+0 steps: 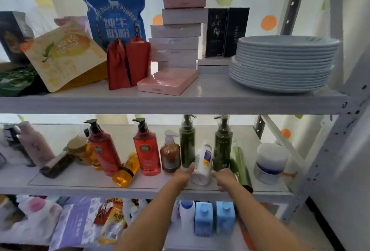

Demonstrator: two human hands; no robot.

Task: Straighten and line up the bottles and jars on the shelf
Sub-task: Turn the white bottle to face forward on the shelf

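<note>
Tilted white bottle (203,162), left hand (183,173) thumb touching it, fingers hidden, right hand (225,176) blurred beside it, grips unclear

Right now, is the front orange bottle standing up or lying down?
Lying down: the orange bottle rests on its side on the shelf.

Daylight is glowing through the curtain (256,0) above the fingers (218,175); detail around them is smearing, and lines far from them are bowing.

Red pump bottles (103,151) two; plates (284,64) perhaps fifteen.
</note>
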